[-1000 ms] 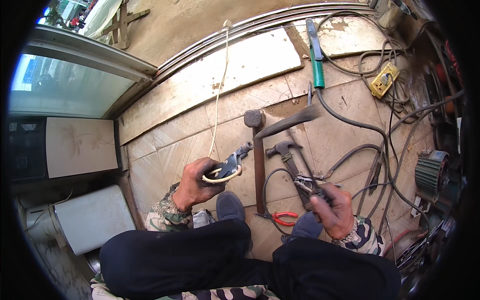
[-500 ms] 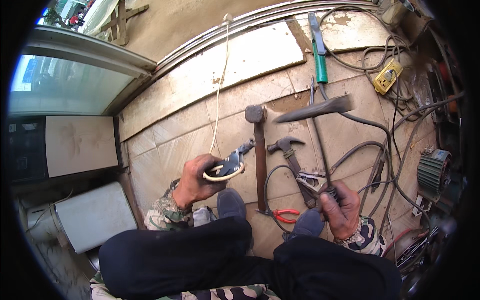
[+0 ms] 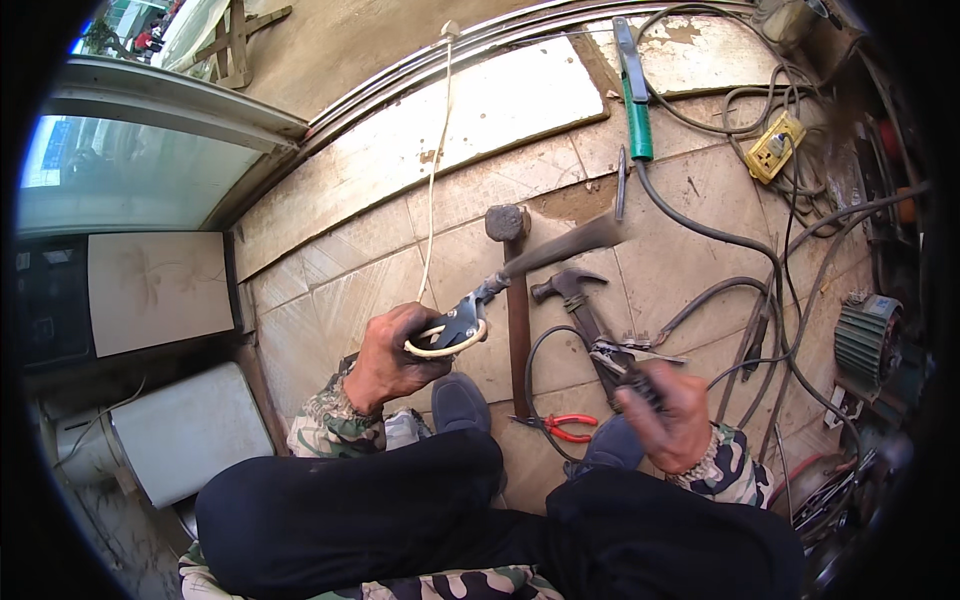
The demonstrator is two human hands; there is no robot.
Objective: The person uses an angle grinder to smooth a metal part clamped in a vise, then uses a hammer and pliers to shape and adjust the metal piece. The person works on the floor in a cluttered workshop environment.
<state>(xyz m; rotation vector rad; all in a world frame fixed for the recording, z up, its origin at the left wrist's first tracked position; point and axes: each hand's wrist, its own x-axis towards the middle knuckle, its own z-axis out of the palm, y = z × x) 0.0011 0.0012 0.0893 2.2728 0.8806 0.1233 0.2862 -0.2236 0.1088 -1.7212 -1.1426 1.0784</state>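
My left hand (image 3: 395, 358) is closed on a black-and-silver metal tool (image 3: 462, 325) with a cream cord looped round its lower part. My right hand (image 3: 668, 418) grips a thin-handled hammer; its long, blurred head (image 3: 565, 245) appears at or beside the left tool's tip, contact unclear. Below them on the tiles lie a heavy hammer (image 3: 519, 350) with a long handle, a claw hammer (image 3: 577, 298) and red-handled pliers (image 3: 568, 428). My shoes show beside these.
A green-handled electrode holder (image 3: 638, 125) with black cable lies ahead, near a yellow socket box (image 3: 775, 146) and coiled cables. A finned motor (image 3: 860, 340) and tools crowd the right. A glass panel (image 3: 125, 170) and white metal box (image 3: 180, 430) stand left. Pale boards (image 3: 500, 110) line the doorway.
The hammer in my right hand swung up and rightward, then came down leftward toward the tool in my left hand. My left hand stayed nearly in place.
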